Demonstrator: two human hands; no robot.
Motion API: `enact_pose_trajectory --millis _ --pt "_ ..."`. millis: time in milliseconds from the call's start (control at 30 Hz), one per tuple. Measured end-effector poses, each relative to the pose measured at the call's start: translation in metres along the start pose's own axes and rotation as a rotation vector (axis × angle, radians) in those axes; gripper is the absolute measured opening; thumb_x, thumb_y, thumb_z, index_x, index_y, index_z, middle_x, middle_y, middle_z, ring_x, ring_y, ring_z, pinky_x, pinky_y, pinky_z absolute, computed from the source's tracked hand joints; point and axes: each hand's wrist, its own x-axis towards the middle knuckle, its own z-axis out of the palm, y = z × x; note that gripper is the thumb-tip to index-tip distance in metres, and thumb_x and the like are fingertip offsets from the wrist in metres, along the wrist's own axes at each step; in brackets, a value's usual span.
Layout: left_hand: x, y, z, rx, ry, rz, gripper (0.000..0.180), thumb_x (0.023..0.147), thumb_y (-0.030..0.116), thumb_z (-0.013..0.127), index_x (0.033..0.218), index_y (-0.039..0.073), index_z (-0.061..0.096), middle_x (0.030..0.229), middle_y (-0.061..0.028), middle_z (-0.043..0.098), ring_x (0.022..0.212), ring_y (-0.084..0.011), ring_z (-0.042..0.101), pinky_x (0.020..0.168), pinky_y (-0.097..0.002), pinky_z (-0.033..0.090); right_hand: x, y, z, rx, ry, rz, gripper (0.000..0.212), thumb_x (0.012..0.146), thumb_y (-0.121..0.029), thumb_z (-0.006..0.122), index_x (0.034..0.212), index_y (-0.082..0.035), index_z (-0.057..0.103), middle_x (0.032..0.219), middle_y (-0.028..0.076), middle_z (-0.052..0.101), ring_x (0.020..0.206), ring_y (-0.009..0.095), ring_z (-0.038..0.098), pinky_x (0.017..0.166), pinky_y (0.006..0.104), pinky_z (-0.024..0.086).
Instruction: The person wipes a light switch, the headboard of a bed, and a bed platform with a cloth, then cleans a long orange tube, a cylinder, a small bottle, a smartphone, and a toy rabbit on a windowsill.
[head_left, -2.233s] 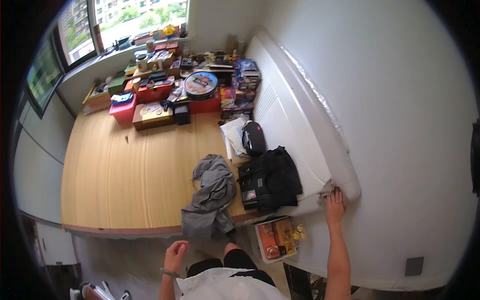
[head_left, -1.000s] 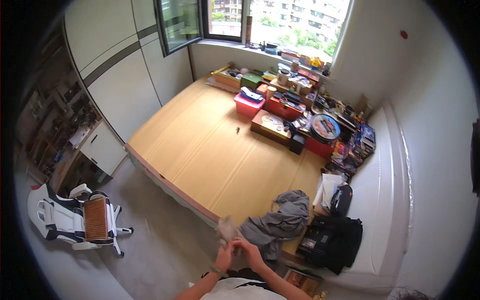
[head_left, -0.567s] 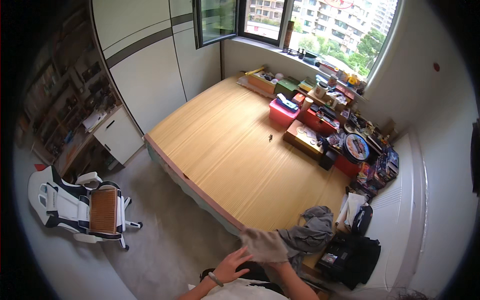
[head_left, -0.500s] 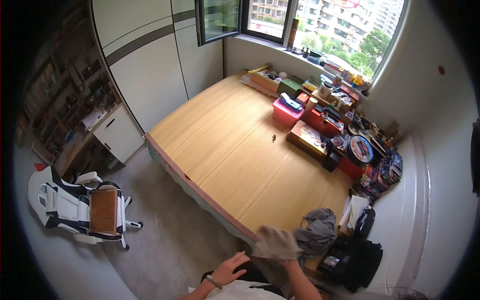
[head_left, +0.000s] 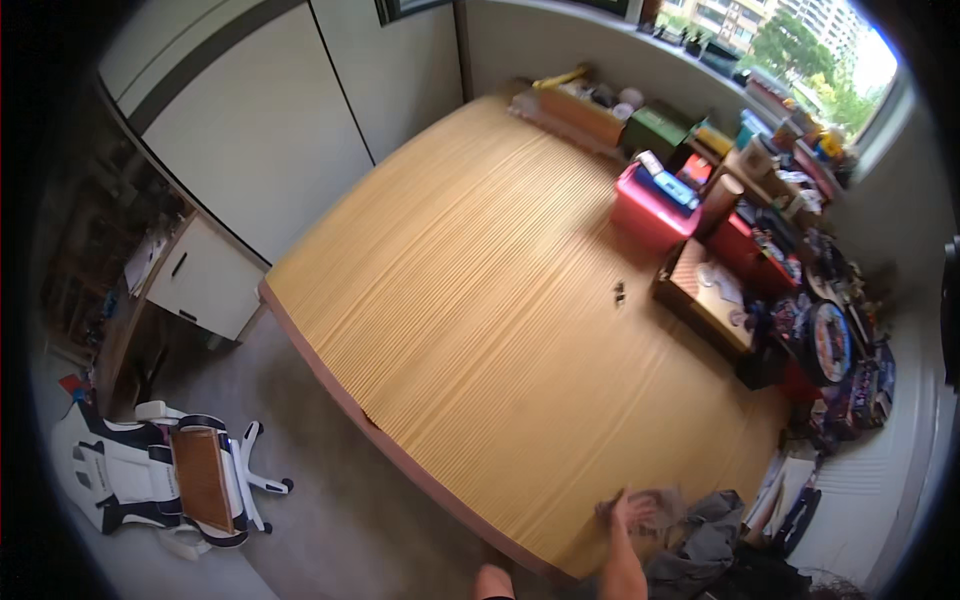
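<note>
Item: 1 grey-brown cloth [head_left: 664,503], which lay on the ribbed, straw-coloured mat [head_left: 430,320] of the bed, near its lower corner and just beside a crumpled grey garment [head_left: 708,538].
Right hand [head_left: 634,512]: rested on the cloth, its forearm entering from the lower edge; motion blur hid whether the fingers were spread or pinched the fabric.
Left hand: outside the view, its state impossible to tell.
Also on the mat: 1 small dark object [head_left: 619,293], which lay apart; 1 pink tub [head_left: 652,212], which stood near a brown box [head_left: 700,305]; 1 green box [head_left: 655,132], farther back; 1 round tin [head_left: 831,343] with a patterned lid, which leaned among clutter.
Floor, at left: 1 white-and-black wheeled chair [head_left: 125,465], which stood near a white cabinet [head_left: 207,282].
</note>
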Motion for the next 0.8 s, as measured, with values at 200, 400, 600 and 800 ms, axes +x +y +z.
enact_pose_trajectory --millis 200,400,600,800 --pt "0.027 0.025 -0.017 -0.206 0.020 -0.222 0.039 0.096 0.032 0.054 0.124 0.004 0.056 0.115 -0.0171 0.064 0.110 -0.0267 0.059 0.091 -0.0393 0.046 -0.111 -0.241 0.058 0.336 -0.004 -0.772 0.061 0.093 -0.027 0.040 0.145 0.004 0.025 0.152 0.026 0.019 0.142 0.040 0.012 0.117 0.0457 0.008" --pt "0.082 0.024 -0.033 -0.150 -0.040 -0.142 0.034 0.097 0.025 0.053 0.121 0.002 0.057 0.113 -0.0158 0.063 0.106 -0.0308 0.059 0.089 -0.0367 0.047 -0.300 -0.255 0.143 -0.049 -0.674 -1.897 0.049 0.098 -0.030 0.041 0.143 -0.011 0.037 0.152 0.010 0.029 0.143 0.029 0.021 0.117 0.0431 0.015" --pt "0.133 0.037 -0.100 -0.126 -0.021 -0.092 0.035 0.097 0.022 0.052 0.126 0.003 0.054 0.122 -0.0135 0.059 0.114 -0.0264 0.055 0.096 -0.0350 0.043 -0.246 -0.157 0.111 0.047 -0.528 -1.535 0.042 0.097 -0.027 0.039 0.137 -0.016 0.045 0.145 0.014 0.039 0.131 0.032 0.037 0.112 0.0442 0.025" --pt "0.299 -0.025 -0.216 0.196 0.311 0.199 0.044 0.086 0.015 0.061 0.129 0.010 0.055 0.140 -0.0203 0.041 0.130 -0.0388 0.039 0.108 -0.0449 0.034 -0.081 -0.218 0.050 -0.104 0.372 -0.718 0.055 0.100 -0.037 0.033 0.151 -0.024 0.021 0.156 0.017 0.015 0.145 0.033 0.012 0.115 0.0518 0.010"
